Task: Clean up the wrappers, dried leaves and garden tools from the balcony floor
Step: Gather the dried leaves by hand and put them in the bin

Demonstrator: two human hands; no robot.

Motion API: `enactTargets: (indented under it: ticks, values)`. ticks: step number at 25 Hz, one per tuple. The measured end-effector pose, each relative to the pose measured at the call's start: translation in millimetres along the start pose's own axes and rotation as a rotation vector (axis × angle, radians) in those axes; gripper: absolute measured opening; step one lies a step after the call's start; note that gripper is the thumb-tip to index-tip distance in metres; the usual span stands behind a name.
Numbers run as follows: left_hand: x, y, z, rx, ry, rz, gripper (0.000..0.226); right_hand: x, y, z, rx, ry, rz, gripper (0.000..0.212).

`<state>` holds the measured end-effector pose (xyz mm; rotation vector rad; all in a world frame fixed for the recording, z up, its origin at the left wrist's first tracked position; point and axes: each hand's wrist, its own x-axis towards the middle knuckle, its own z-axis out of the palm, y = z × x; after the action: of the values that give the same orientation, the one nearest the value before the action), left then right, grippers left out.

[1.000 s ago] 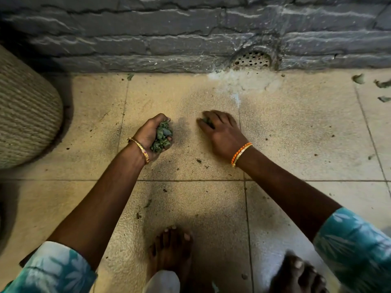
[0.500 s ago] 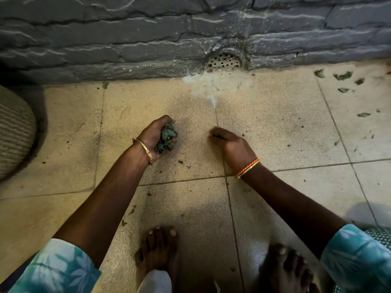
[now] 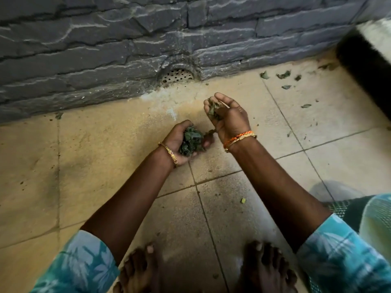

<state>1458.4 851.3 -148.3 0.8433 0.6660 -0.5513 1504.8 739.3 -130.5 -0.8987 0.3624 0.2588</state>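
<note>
While crouching by the wall:
Left hand (image 3: 186, 142): cupping the bigger clump of dried leaves (image 3: 191, 141), fingers curling round it.
Right hand (image 3: 227, 117): fingers closing on a few leaves, hovering just above and right of the left palm.
Loose leaves (image 3: 283, 75): lying well right, nearer the right fingers.

A crumpled clump of dark green dried leaves (image 3: 191, 142) fills a cupped palm near the middle of the tiled floor. Just to its right and slightly farther away, a smaller bunch of leaves (image 3: 213, 109) sits inside curled fingers. More loose leaf scraps (image 3: 283, 75) lie scattered on the tiles at the far right, near the stone wall.
</note>
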Motion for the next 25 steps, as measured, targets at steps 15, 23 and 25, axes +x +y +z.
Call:
enactTargets:
  ticks: [15,23,25]
  values:
    - [21,8,37,0.059,0.027,0.132,0.025,-16,2,-44,-1.299,-0.404,-0.315,0.058]
    - [12,27,4,0.091,0.07,0.132,0.023,-5,-59,-80,-1.442,-0.167,0.048,0.016]
    - [11,26,-2,0.087,0.077,0.134,0.022,-20,-49,-79,-1.664,-0.236,0.248,0.039]
